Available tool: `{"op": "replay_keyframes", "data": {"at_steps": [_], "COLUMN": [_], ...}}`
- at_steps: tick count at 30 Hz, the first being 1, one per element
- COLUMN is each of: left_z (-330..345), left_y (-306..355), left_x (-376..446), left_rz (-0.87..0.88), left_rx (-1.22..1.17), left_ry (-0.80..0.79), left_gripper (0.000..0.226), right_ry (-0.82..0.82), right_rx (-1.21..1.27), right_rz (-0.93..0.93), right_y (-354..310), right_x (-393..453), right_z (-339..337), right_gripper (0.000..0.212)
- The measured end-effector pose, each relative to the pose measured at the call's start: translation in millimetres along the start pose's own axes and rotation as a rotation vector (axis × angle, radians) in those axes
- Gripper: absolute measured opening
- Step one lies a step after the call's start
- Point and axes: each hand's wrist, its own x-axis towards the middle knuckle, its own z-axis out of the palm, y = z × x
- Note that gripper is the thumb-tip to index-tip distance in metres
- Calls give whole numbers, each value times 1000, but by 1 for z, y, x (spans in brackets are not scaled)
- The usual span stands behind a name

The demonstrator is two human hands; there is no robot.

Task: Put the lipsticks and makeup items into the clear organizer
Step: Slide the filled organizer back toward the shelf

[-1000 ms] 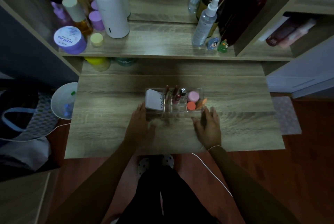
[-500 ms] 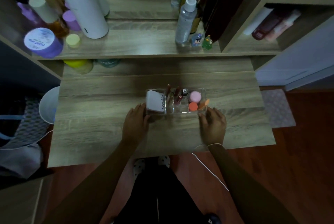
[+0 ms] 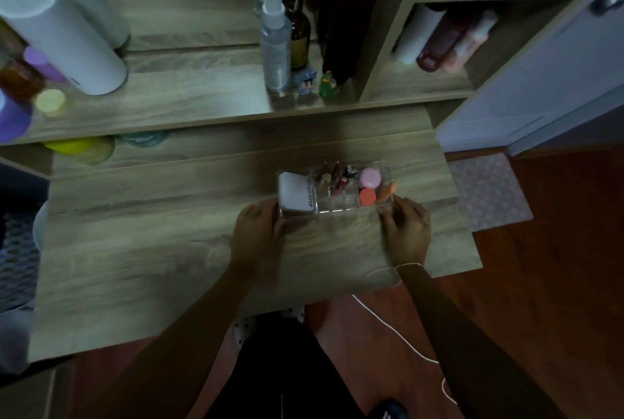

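Observation:
The clear organizer (image 3: 337, 210) stands on the wooden desk (image 3: 152, 243), right of centre. Inside it sit a white box (image 3: 294, 195) at the left, several lipsticks (image 3: 336, 178) in the middle cells, and a pink jar (image 3: 370, 177), an orange round item (image 3: 367, 197) and an orange sponge (image 3: 386, 191) at the right. My left hand (image 3: 258, 233) grips the organizer's left front corner. My right hand (image 3: 407, 233) holds its right front corner. Fingertips of both hands touch the clear wall.
A raised shelf (image 3: 202, 104) behind holds a white cylinder (image 3: 64, 37), a spray bottle (image 3: 276, 47), a brown bottle (image 3: 299, 33), a dark red vase (image 3: 351, 13), two small figures (image 3: 317, 82) and jars at the left. A white cord (image 3: 398, 334) hangs below my right wrist.
Both hands moved forward from the desk onto the organizer's front corners. The view has shifted left and closer, so the organizer appears further right.

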Motion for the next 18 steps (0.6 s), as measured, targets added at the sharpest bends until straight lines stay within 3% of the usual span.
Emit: {"op": "replay_keyframes", "data": {"at_steps": [11,18], "left_z": [18,22], "left_y": [40,53], "left_x": [38,54], "left_rz": [-35,26], "left_rx": [86,67], "left_ry": [-75,17], "left_gripper": [25,20], "right_ry": [56,17], "right_rx": [-45,7], "right_rz": [7,-18], "right_y": [19,9], "right_x": [35,44], "right_z": [-13,-11], "right_gripper": [38,45]}}
